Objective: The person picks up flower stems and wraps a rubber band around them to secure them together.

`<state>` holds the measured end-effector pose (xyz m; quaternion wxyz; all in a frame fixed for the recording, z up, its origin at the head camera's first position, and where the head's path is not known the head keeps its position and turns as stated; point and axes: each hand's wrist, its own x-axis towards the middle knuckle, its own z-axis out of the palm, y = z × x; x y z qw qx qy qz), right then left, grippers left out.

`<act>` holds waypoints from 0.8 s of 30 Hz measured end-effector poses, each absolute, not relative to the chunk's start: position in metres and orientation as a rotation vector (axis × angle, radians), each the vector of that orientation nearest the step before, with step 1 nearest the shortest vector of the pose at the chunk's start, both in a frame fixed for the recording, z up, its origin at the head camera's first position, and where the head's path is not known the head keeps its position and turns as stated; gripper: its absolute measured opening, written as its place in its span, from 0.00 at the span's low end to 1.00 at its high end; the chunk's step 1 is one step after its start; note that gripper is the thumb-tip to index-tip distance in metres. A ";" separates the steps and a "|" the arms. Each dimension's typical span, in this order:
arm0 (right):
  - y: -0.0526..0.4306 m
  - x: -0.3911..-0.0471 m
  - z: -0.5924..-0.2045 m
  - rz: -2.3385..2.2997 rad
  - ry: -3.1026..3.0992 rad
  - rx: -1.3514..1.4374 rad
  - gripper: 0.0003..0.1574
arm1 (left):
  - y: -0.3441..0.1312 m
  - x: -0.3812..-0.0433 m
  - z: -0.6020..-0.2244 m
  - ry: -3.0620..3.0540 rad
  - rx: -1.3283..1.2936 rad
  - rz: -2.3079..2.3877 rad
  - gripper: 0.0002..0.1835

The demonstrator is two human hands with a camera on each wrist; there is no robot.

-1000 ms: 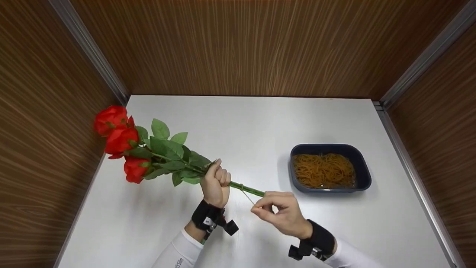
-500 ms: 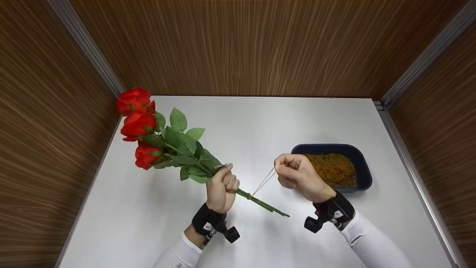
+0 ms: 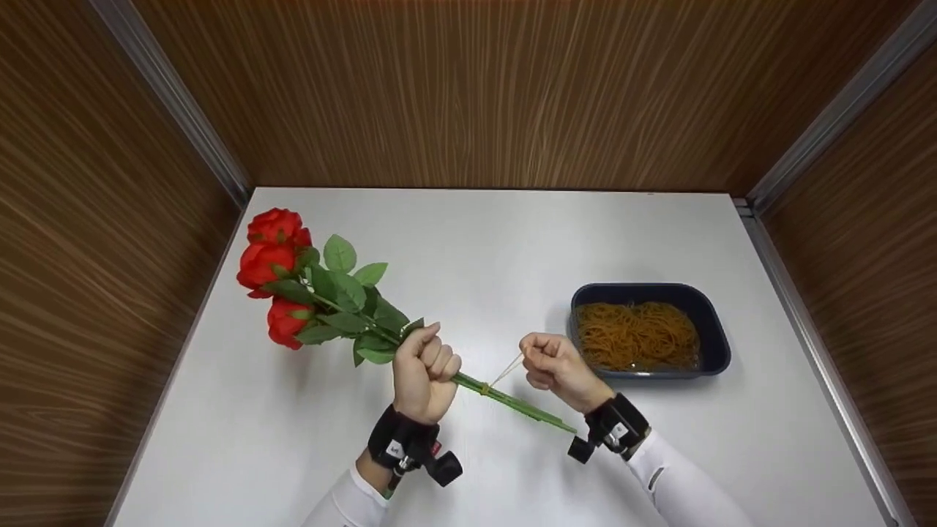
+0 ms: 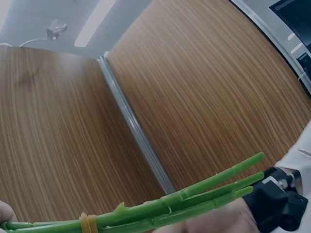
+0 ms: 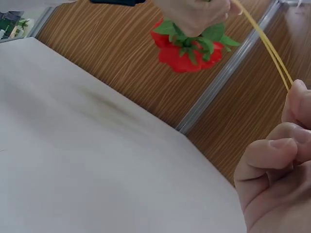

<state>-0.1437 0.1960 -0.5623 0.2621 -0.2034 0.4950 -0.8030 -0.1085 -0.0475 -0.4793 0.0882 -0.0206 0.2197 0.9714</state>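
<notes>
Three red roses (image 3: pixel 267 265) with green leaves lean to the left in the head view, their stems bundled together. My left hand (image 3: pixel 426 375) grips the stems just below the leaves. Past that fist the bare green stems (image 4: pixel 204 198) stick out to the right. A yellowish rubber band (image 4: pixel 89 223) is wrapped round them. My right hand (image 3: pixel 562 369) pinches a stretched loop of the same band between thumb and finger, up and to the right of the stems. In the right wrist view the loop (image 5: pixel 266 42) shows as two taut strands.
A dark blue container (image 3: pixel 714 351) with many orange-brown rubber bands (image 3: pixel 637 335) stands on the white table (image 3: pixel 483 241) at the right. Wood-grain panels (image 3: pixel 468 95) close in the back and both sides.
My right hand has gone from beside the stem ends up and right, pulling the band loop out, then come partway back down and left. The roses swung up and then lower again.
</notes>
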 end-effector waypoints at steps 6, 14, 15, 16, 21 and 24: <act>0.186 -0.111 -0.588 -2.138 1.509 -0.412 0.14 | -0.056 -0.113 -0.482 0.553 -0.214 3.014 0.25; 0.196 -0.087 -0.578 -2.253 1.451 -0.337 0.17 | -0.065 -0.117 -0.491 0.616 -0.297 3.130 0.26; 0.197 -0.085 -0.576 -2.262 1.446 -0.353 0.16 | -0.065 -0.118 -0.491 0.626 -0.296 3.138 0.26; 0.198 -0.084 -0.575 -2.267 1.447 -0.362 0.16 | -0.065 -0.118 -0.492 0.621 -0.297 3.145 0.26; 0.202 -0.079 -0.567 -2.325 1.415 -0.400 0.14 | -0.064 -0.120 -0.493 0.621 -0.300 3.181 0.26; 0.204 -0.076 -0.562 -2.367 1.412 -0.436 0.14 | -0.061 -0.122 -0.490 0.632 -0.323 3.200 0.26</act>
